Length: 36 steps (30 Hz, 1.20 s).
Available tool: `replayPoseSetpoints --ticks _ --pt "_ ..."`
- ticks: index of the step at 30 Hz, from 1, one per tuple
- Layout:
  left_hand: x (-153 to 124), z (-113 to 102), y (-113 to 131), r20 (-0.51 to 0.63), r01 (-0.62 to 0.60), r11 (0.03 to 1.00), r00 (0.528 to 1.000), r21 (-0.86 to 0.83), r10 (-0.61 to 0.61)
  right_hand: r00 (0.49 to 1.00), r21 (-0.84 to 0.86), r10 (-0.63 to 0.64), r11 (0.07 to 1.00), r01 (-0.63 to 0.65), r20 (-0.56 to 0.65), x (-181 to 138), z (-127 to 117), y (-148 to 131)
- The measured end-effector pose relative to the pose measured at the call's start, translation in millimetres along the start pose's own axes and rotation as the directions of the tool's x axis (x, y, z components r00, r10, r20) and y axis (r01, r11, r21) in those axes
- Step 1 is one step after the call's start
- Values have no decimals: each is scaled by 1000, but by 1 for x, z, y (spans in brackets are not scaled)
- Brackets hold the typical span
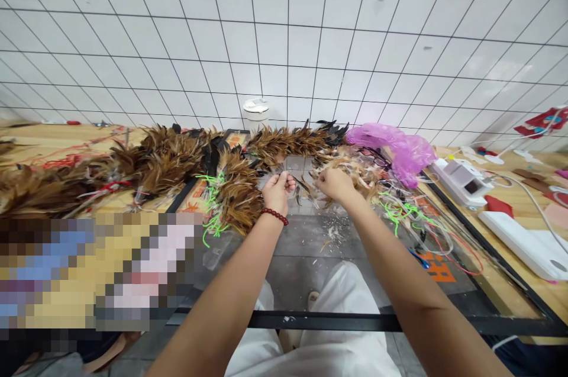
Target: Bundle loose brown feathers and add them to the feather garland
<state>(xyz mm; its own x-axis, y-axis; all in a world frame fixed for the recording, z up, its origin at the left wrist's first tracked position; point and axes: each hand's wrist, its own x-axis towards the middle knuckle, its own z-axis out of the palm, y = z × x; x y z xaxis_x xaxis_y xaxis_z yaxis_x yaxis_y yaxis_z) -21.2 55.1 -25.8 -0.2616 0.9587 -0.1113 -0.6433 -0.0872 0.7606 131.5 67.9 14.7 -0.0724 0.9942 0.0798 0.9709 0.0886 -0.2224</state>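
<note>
My left hand [277, 189], with a dark red bead bracelet [275, 215] at the wrist, is closed in a pinch on a thin dark feather [300, 184] that reaches towards the right. Level with it, my right hand [336, 185] is closed with its fingers curled under. What those fingers hold is hidden. Just beyond the right hand lies a loose pile of pale and brown feathers [355, 170]. Beside my left hand lie brown feather bundles [237, 190] with bright green ties [213, 211]. A long row of brown feathers [288, 143] lies behind both hands.
A pink plastic bag [390, 143] and green strings [397, 211] lie on the right. Further right are white devices [461, 179] with cables. More feather bundles [164, 158] cover the left. Pale feather scraps [335, 232] dot the glass tabletop [293, 270]. A white container [256, 109] stands by the tiled wall.
</note>
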Motion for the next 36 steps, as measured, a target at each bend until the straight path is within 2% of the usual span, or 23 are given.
replayPoseSetpoints --ticks 3,5,8,10,12,14,16,18,19,22,24,28,31,33,36 --pt "0 1 -2 -26 -27 999 999 25 28 996 7 32 999 -32 79 0 6 -4" --pt "0 3 -3 -51 -62 995 997 72 66 993 52 8 999 -14 115 1 4 -3" --pt "0 5 -4 -62 -77 988 994 135 86 995 145 -44 989 30 94 5 -4 4" --pt "-1 5 -4 -47 -64 989 996 136 71 997 308 -39 951 15 72 9 -9 11" --pt "-2 5 -3 -24 -45 991 999 129 48 993 585 -43 810 -27 106 11 -13 18" --pt "-3 5 -2 -8 -28 992 1000 124 29 984 820 -92 567 -74 153 12 -15 21" --pt "-3 5 -1 -5 -14 993 1000 119 15 977 926 -155 370 -82 148 11 -16 20" --pt "-3 4 -1 -3 -10 994 1000 113 10 972 964 -197 254 -73 126 8 -17 17" --pt "-3 4 -1 2 -8 994 1000 111 8 969 972 -215 226 -70 119 7 -17 14" --pt "-3 3 -1 18 -3 994 1000 108 1 960 971 -246 226 -78 134 3 -17 7" --pt "-4 4 -1 32 12 993 999 117 -16 966 967 -221 242 -78 133 3 -15 3" --pt "-7 5 -1 70 51 985 996 163 -63 992 978 -120 206 -10 36 6 -5 -7" --pt "-9 6 -1 96 70 978 991 195 -90 993 979 -112 197 44 -22 8 4 -13" --pt "-10 7 -1 105 80 974 989 210 -104 992 975 -123 214 62 -36 8 9 -15" --pt "-9 7 -2 102 72 970 990 231 -98 989 948 -119 296 119 -87 7 14 -17"
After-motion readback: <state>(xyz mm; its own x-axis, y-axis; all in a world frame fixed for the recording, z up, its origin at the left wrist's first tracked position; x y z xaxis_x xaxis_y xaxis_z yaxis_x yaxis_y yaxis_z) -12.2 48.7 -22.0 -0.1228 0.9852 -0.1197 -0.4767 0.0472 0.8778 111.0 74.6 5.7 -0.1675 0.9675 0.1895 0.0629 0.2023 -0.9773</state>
